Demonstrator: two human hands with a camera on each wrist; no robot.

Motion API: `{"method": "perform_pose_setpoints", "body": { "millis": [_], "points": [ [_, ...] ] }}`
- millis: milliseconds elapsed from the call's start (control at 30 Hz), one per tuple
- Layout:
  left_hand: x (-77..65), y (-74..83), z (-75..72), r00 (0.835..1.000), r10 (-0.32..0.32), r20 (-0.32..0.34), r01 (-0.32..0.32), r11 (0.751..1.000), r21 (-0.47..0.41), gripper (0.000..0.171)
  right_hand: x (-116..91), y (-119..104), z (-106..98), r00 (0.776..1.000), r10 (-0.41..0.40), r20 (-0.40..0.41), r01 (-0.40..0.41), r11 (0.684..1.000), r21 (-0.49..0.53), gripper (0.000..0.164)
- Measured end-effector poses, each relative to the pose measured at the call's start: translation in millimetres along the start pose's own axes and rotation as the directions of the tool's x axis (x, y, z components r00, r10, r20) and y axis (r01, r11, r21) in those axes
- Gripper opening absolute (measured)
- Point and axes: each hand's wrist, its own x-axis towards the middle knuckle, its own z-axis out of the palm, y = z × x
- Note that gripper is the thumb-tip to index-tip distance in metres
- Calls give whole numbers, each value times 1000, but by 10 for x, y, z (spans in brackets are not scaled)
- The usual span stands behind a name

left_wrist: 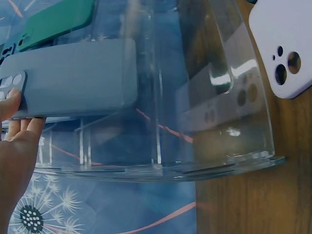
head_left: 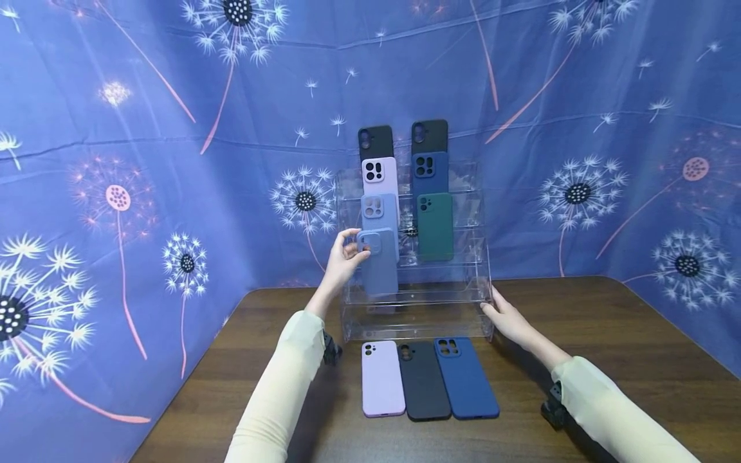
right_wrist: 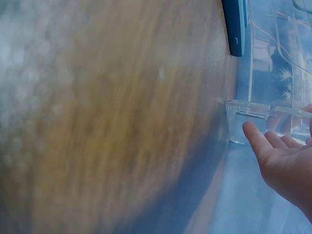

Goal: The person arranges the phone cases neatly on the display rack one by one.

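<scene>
A clear acrylic tiered display rack (head_left: 428,331) stands on the table. My left hand (head_left: 344,257) pinches a grey-blue phone case (head_left: 380,273) by its upper left edge, near the camera cutout, thumb in front and fingers behind. The case stands upright low in the rack's left column, below a light blue case (head_left: 380,207). In the left wrist view the same grey-blue case (left_wrist: 80,78) lies across the clear tiers. At the rack's lower right side, my right hand (head_left: 512,320) holds the side panel (right_wrist: 265,111), its thumb by the front edge and fingers along the outside.
Above in the left column stand a lilac case (head_left: 379,173) and a black case (head_left: 376,141). The right column holds black (head_left: 431,135), navy (head_left: 431,172) and green (head_left: 436,228) cases. Lilac (head_left: 383,379), black (head_left: 425,382) and blue (head_left: 467,379) cases lie on the wooden table (head_left: 231,386) in front.
</scene>
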Motion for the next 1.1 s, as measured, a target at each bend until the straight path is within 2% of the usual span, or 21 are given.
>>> {"method": "perform_pose_setpoints", "body": {
  "millis": [100,200,267,333,467,600,800,967,1100],
  "points": [
    [-6,-30,11,1000,-21,-3,21,999,38,54,9,3,-5,1000,-5,-5,5,1000,-4,64],
    [-27,-52,29,1000,-10,-10,11,992,123,53,5,10,-10,1000,-3,2,3,1000,1,65],
    [-31,-64,41,999,30,-18,-26,981,191,53,5,8,-17,1000,-2,7,2,1000,8,65],
    [-34,-78,51,995,93,-36,-80,959,271,54,10,7,-20,1000,-2,10,2,1000,11,65],
    [-52,-107,75,973,218,-81,-175,915,363,55,19,10,-11,1000,-12,0,12,1000,17,64],
    [-106,-118,112,956,268,-117,-208,905,370,56,21,9,6,1000,-12,-3,13,1000,14,63],
    [-155,-135,98,956,234,-174,-164,925,342,55,13,11,9,1000,4,8,-4,1000,10,64],
    [-156,-167,65,956,233,-176,-157,920,360,51,9,1,1,1000,14,5,-14,1000,8,65],
    [-179,-210,50,945,280,-167,-206,910,360,48,13,1,10,1000,-1,-10,1,1000,3,63]
  ]
}}
